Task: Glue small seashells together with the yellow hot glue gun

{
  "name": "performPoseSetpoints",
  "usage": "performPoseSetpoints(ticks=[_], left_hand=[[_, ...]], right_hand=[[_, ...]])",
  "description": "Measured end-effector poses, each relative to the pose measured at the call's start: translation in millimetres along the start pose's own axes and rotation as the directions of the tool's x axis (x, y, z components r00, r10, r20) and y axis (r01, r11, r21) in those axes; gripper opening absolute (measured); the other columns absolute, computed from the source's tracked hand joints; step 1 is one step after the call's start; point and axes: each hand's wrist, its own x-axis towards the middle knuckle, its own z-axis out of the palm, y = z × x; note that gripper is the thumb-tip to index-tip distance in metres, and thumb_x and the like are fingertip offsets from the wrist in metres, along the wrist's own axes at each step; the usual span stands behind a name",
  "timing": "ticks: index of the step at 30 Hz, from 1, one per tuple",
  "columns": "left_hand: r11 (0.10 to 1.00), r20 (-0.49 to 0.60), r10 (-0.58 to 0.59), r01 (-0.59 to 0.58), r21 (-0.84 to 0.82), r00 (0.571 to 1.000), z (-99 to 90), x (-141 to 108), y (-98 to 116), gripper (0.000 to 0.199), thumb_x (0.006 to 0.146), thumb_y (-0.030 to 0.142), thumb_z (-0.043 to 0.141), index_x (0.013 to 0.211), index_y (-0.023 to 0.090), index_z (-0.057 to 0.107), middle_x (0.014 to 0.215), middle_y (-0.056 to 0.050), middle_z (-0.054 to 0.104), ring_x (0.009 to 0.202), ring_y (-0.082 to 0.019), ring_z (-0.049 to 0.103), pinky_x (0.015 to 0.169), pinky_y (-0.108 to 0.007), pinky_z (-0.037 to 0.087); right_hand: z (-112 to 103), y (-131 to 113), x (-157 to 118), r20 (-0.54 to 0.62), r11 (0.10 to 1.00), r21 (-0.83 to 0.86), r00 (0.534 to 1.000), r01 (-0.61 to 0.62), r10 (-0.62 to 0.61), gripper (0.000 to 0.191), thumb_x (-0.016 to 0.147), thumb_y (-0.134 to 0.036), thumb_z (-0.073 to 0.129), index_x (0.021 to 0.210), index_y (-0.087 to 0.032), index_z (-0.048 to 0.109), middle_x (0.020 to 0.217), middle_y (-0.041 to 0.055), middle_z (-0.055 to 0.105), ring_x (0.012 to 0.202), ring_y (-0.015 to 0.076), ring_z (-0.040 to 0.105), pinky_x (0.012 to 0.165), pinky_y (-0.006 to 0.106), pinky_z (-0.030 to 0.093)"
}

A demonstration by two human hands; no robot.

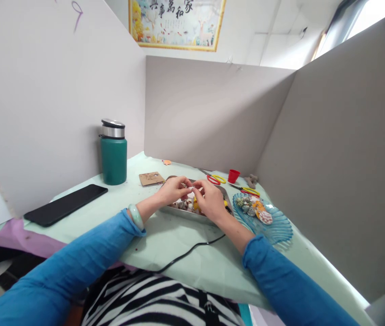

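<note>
My left hand (174,189) and my right hand (210,197) meet fingertip to fingertip over a shallow metal tray (187,214). Both are closed in a pinch, and something small and whitish seems to be between them, too small to name. In the tray lie many small pieces, whitish-brown (186,205), yellow and dark, partly hidden by my hands. To the right of my right hand, a blue clear shell-shaped plate (282,232) holds several small decorated pieces (259,212), greenish, orange and white-spotted.
Behind the tray lie red-and-yellow-handled scissors (216,179), a red cup (233,175) and more scissors (249,190). A brown card (151,178), a green bottle (114,160) and a black phone (66,204) are at left. A black cable (192,248) crosses the front. Grey partitions (212,113) enclose the table.
</note>
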Motion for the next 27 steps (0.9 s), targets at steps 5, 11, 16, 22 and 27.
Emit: performPoseSetpoints(ticks=[5,11,16,22,27], left_hand=[[0.999,0.002,0.024,-0.024,0.024,1.000,0.1,0.0,0.7,0.026,0.074,0.040,0.057,0.084,0.015,0.056,0.057,0.000,0.059,0.054,-0.012,0.058,0.048,-0.019,0.041],[0.999,-0.001,0.008,-0.008,0.052,1.000,0.6,-0.5,1.6,0.025,0.075,0.039,0.056,0.083,0.016,0.056,0.055,0.000,0.059,0.051,-0.012,0.056,0.046,-0.019,0.040],[0.991,-0.021,0.034,-0.031,0.128,0.999,1.5,-2.4,4.4,0.023,0.075,0.036,0.054,0.085,0.016,0.058,0.059,0.000,0.061,0.052,-0.011,0.057,0.047,-0.018,0.038],[0.975,-0.063,0.097,-0.083,0.205,0.993,2.5,-1.3,5.1,0.022,0.074,0.036,0.056,0.084,0.016,0.059,0.071,-0.002,0.064,0.057,-0.011,0.057,0.052,-0.019,0.039],[0.962,-0.062,0.112,-0.092,0.257,0.992,1.8,-1.4,7.2,0.021,0.074,0.035,0.056,0.080,0.016,0.059,0.069,-0.002,0.062,0.058,-0.011,0.055,0.053,-0.020,0.039]], right_hand=[[-0.1,-0.1,0.0,0.014,1.000,0.027,1.000,0.015,-0.015,0.014,0.082,-0.023,0.048,0.088,-0.020,0.060,0.086,0.0032,0.063,0.073,0.0148,0.057,0.064,0.025,0.040],[0.2,-0.1,-0.5,0.010,1.000,0.024,1.000,0.009,-0.009,0.014,0.082,-0.024,0.048,0.088,-0.020,0.060,0.086,0.0032,0.063,0.073,0.0147,0.057,0.065,0.025,0.040],[0.3,-0.2,0.1,0.010,1.000,0.014,1.000,-0.005,0.005,0.014,0.081,-0.022,0.048,0.089,-0.020,0.060,0.086,0.0030,0.064,0.071,0.0143,0.057,0.066,0.025,0.040],[-1.3,-2.7,0.0,0.002,1.000,0.020,1.000,-0.008,0.008,0.014,0.080,-0.022,0.048,0.088,-0.020,0.060,0.086,0.0031,0.065,0.070,0.0149,0.058,0.065,0.025,0.040],[-1.5,-2.9,-0.3,0.006,0.999,0.038,1.000,-0.009,0.009,0.013,0.080,-0.022,0.048,0.087,-0.021,0.060,0.085,0.0026,0.065,0.071,0.0148,0.058,0.064,0.025,0.040]])
